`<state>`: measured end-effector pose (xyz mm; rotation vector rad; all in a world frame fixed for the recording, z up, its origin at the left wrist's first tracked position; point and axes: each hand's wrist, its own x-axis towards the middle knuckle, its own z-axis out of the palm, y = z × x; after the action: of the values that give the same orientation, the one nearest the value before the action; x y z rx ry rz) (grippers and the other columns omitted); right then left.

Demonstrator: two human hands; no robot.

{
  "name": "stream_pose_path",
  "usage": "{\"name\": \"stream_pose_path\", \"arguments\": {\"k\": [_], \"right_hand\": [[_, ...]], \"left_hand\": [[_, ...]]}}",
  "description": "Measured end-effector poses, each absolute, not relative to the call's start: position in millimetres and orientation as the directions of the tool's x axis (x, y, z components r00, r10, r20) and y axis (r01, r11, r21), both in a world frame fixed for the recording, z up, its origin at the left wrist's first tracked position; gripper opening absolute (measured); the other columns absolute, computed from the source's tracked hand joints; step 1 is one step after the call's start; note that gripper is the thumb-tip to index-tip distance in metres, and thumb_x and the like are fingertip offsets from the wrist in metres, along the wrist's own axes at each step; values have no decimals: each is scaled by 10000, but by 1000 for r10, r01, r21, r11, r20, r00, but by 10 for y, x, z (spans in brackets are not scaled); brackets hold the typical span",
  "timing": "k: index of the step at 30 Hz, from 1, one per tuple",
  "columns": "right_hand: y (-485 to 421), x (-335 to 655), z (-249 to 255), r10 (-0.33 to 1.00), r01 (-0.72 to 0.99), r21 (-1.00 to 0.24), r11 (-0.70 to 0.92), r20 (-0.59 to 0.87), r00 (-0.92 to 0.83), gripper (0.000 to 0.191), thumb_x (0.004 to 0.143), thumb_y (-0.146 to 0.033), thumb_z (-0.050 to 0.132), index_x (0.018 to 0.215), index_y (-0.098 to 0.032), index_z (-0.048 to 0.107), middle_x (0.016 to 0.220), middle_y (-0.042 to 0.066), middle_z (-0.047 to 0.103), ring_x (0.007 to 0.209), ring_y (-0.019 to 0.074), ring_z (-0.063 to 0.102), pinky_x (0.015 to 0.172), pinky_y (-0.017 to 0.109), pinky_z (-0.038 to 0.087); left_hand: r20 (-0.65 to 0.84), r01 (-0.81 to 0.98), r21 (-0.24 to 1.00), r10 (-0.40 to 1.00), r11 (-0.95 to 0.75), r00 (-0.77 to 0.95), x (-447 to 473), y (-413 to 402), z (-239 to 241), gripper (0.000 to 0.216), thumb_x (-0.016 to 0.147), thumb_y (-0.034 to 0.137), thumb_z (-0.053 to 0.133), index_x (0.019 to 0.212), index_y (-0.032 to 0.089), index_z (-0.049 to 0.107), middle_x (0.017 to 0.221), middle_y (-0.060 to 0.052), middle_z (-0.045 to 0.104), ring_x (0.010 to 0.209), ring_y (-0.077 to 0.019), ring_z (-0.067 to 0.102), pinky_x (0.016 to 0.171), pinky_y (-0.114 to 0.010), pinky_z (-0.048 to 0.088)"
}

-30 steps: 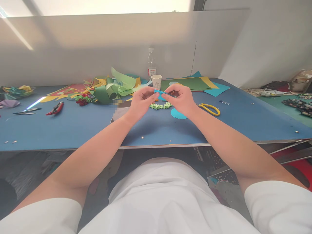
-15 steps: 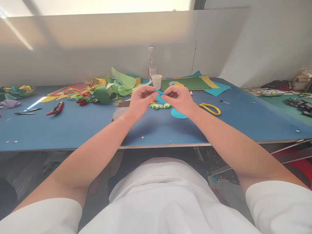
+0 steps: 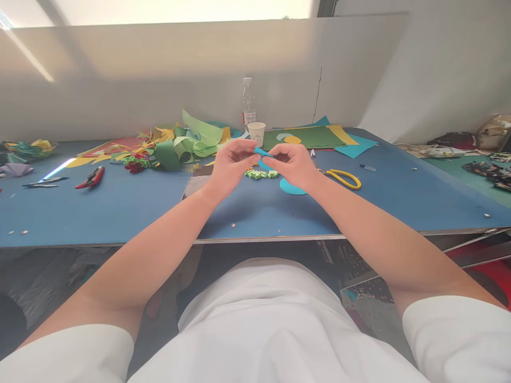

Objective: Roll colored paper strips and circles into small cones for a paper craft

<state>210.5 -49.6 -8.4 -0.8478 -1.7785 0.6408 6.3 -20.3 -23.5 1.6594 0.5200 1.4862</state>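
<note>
Between my fingertips is a small piece of blue paper (image 3: 265, 159), folded or curled at its upper edge and raised over the table. My left hand (image 3: 235, 162) pinches its left side with thumb and fingers. On the other side my right hand (image 3: 293, 164) grips it the same way. Beneath my hands lie green pleated paper pieces (image 3: 259, 174), partly hidden. A flat blue paper disc (image 3: 293, 186) rests on the table under my right wrist. Yellow-handled scissors (image 3: 344, 178) lie just right of that wrist, their blades hidden by my arm.
A paper cup (image 3: 256, 134) and a plastic bottle (image 3: 248, 103) stand behind my hands. Green and yellow sheets (image 3: 319, 137) lie at the back right. Paper scraps (image 3: 191, 139) pile up at the back left, near red-handled pliers (image 3: 90, 178) and tweezers (image 3: 46, 183).
The blue paper's upper edge has turned over into a thicker fold or roll between my fingers. Both hands stay in nearly the same place.
</note>
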Motion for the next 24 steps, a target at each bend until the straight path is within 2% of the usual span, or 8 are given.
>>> {"name": "stream_pose_path", "arguments": {"k": [8, 19, 24], "right_hand": [[-477, 2089, -92, 756, 299, -696, 652, 628, -185, 371, 853, -530, 856, 764, -196, 720, 704, 5, 616, 648, 142, 455, 604, 321, 360], [-510, 2096, -79, 785, 279, -734, 620, 582, -214, 343, 869, -503, 844, 769, -192, 741, 662, -6, 567, 623, 134, 423, 586, 319, 330], [-513, 2100, -70, 800, 288, -746, 600, 563, -208, 384, 859, -548, 851, 763, -194, 740, 657, -2, 557, 634, 140, 424, 579, 319, 324]], "left_hand": [[592, -259, 798, 788, -544, 170, 59, -206, -239, 308, 723, 388, 1005, 936, 273, 815, 862, 0, 779, 805, -164, 736, 800, -378, 642], [590, -263, 798, 793, -542, 154, 81, -209, -230, 286, 703, 344, 1011, 896, 260, 817, 863, 1, 762, 829, -164, 732, 822, -381, 643], [589, -242, 801, 793, -548, 153, 82, -198, -235, 288, 703, 355, 1005, 893, 265, 808, 872, -3, 764, 851, -176, 740, 842, -397, 647]]}}
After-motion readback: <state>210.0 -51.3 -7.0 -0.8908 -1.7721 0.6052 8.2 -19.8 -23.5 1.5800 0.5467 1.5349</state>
